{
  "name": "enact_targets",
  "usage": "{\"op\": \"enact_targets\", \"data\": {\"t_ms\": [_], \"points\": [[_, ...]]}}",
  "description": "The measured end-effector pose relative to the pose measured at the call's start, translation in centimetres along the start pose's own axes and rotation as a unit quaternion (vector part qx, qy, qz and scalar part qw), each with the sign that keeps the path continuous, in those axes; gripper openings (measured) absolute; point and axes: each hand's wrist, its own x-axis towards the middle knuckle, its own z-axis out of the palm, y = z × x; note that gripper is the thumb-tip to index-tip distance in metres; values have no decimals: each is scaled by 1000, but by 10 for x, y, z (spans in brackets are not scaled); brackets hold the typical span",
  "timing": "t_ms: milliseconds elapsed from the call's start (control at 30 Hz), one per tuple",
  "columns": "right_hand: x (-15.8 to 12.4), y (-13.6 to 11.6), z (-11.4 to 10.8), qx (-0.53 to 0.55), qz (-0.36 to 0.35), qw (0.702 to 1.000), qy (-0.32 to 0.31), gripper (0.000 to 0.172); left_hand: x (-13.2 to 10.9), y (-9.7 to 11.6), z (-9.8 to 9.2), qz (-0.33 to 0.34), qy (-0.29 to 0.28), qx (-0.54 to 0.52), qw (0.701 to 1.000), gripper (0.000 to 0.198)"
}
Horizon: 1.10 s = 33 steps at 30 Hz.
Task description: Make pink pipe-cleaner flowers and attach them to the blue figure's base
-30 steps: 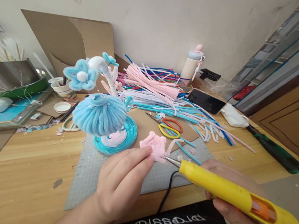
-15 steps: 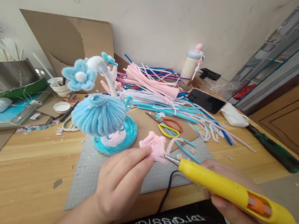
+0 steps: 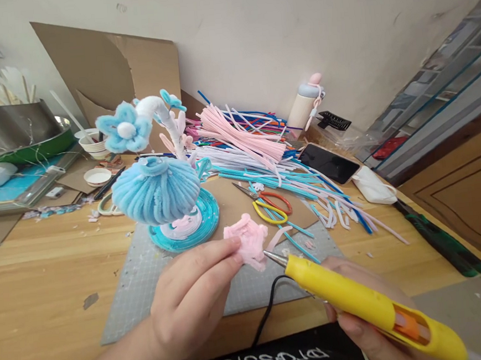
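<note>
Pinched in my left hand (image 3: 191,295) is a pink star-shaped piece of fuzzy pipe cleaner (image 3: 248,240), held above the grey cutting mat (image 3: 129,299). My right hand (image 3: 363,309) is wrapped round a yellow glue gun (image 3: 340,288). Its metal nozzle points left and sits at the right edge of the pink piece; whether it touches cannot be told. A loose pink strip (image 3: 280,237) lies just behind the nozzle. Beyond my left hand stands a pipe-cleaner lamp shape, with a pleated blue shade (image 3: 157,192), a blue flower (image 3: 125,128) and a round turquoise base (image 3: 210,215).
Scissors with red and yellow handles (image 3: 270,211) lie on cardboard behind the pink piece. Bundles of pipe cleaners (image 3: 241,135), a phone (image 3: 328,162) and a bottle (image 3: 303,105) are farther back. A black cord (image 3: 265,311) runs below the glue gun. Paper cups (image 3: 94,144) stand left.
The pink piece has turned slightly in my left fingers, and its lower edge sits a little lower. The glue gun stays close to its right edge. The whole view has shifted slightly.
</note>
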Motion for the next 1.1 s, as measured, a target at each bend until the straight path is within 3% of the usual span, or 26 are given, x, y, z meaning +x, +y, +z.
{"op": "enact_targets", "data": {"t_ms": [333,1100], "points": [[4,-3,-1,13,-9,1000,3,38,2,1,1,-45,7,-46,998,28],[0,-1,-1,14,6,1000,5,35,6,2,-1,-57,-15,-62,996,28]]}}
